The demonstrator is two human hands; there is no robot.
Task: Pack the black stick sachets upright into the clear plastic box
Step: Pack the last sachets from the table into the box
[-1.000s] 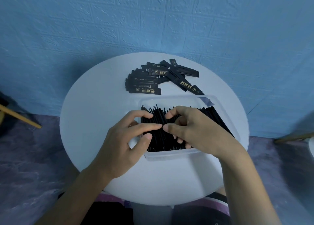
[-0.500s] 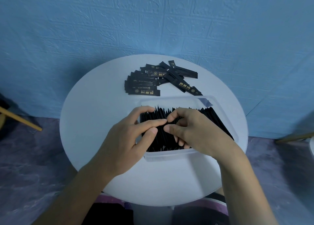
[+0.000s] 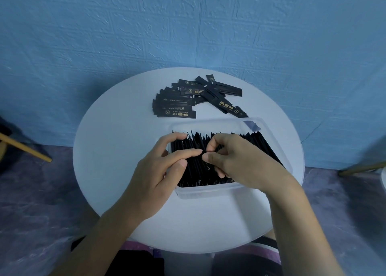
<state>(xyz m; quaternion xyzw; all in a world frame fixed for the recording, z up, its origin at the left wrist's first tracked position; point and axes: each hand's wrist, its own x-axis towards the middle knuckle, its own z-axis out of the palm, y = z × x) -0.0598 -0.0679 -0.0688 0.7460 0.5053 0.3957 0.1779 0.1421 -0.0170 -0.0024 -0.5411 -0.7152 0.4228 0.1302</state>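
On the round white table (image 3: 117, 150): clear plastic box (image 3: 208, 192), holding a row of upright black sachets (image 3: 261, 144); left hand (image 3: 158, 171), grip apart, straight fingers (image 3: 188, 151) resting on the row's left end; right hand (image 3: 236, 161), grip clamped on sachets at mid-row, fingers curled among them; loose sachets (image 3: 177, 113) heaped flat behind the box.

- A blue wall (image 3: 188, 25), embossed in a brick pattern, fills the back.
- The floor (image 3: 41, 192) is mottled purple-grey.
- A round white table (image 3: 117, 150) stands close to the wall.
- A slanted wooden leg (image 3: 25, 148) shows at the left edge, and a second leg (image 3: 363, 168) at the right.
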